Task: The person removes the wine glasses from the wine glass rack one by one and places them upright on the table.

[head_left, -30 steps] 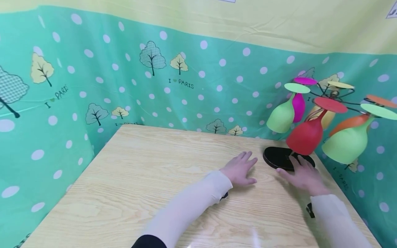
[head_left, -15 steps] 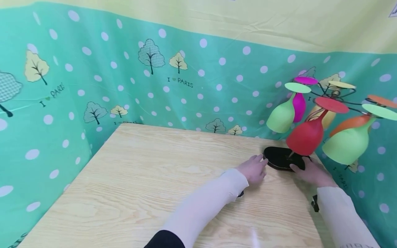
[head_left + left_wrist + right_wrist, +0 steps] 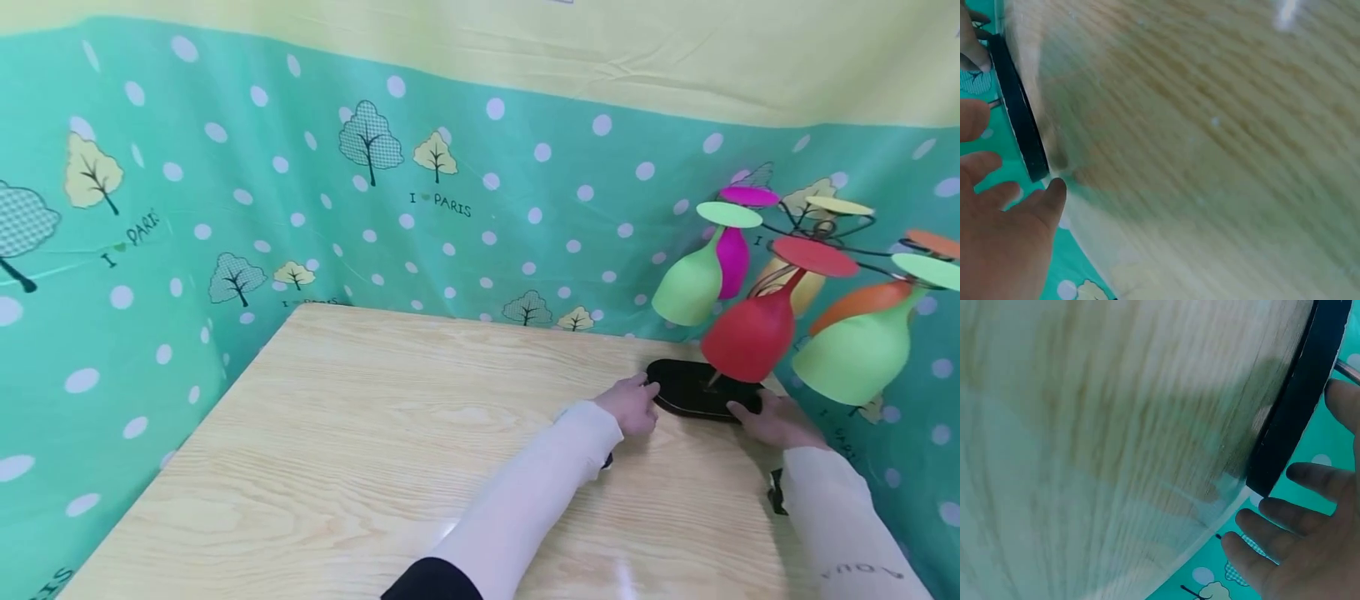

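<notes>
A goblet stand with a black oval base (image 3: 686, 393) stands at the table's back right corner. From its curled wire arms, coloured goblets hang upside down: a red goblet (image 3: 750, 340) in front, a green goblet (image 3: 686, 287) to the left, another green one to the right, with magenta, yellow and orange behind. My left hand (image 3: 632, 406) holds the base's left end with bent fingers. At the right end, my right hand (image 3: 776, 419) grips it, thumb on the front top edge. The right wrist view shows the thumb and spread fingers around the base end (image 3: 1300, 400).
The light wood table (image 3: 360, 433) stretches away to the left. A green dotted curtain (image 3: 450, 208) with printed trees hangs close behind it and along both sides. The goblets on the right overhang the table's right edge in the head view.
Both hands have come to the base's ends. The left moved right and its fingers bent; the right slid outward from over the base to its right end. The stand looks unmoved.
</notes>
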Demonstrator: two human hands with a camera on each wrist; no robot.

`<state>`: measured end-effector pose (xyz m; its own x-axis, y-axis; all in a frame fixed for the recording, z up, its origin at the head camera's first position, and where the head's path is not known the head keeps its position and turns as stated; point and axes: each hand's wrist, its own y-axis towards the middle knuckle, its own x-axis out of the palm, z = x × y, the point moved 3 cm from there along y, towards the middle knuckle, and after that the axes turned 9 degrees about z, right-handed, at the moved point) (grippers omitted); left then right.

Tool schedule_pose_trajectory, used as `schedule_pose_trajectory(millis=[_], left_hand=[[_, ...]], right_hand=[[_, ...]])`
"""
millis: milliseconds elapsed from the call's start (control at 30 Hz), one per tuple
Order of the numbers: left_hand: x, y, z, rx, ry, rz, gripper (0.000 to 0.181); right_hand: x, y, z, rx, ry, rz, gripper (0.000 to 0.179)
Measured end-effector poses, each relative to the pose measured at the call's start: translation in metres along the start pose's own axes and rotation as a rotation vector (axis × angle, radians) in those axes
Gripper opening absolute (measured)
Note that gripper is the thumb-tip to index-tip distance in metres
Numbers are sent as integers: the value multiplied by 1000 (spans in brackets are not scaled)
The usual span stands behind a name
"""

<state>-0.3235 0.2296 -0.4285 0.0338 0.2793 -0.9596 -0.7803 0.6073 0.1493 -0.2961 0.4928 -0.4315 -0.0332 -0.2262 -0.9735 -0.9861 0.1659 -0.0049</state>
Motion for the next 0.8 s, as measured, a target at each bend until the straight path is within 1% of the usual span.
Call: schedule_pose_trajectory(millis=[67,200,300,533,633,733,800], left_hand=[[0,-2,3,-9,-31,-16,57],[2,-3,5,-43,-60,-63,64],[4,-3,8,-58,-43,-87,69],[13,-1,15,-63,2,-97,69],[16,-1,18,-52,28,-105,70],[17,0,20,-37,48,-95,70],[19,2,20,-38,56,-90,69]], right_hand=[[-1,-1,0,2,-4,-1,101],[1,2,-2,38,36,-35,102],[1,5,-4,58,56,-43,102],[5,7,-3,45,83,-11,100],[5,5,-2,62,98,-5,101],[5,4,-1,86,115,1,102],[5,4,-1,97,134,-4,104]])
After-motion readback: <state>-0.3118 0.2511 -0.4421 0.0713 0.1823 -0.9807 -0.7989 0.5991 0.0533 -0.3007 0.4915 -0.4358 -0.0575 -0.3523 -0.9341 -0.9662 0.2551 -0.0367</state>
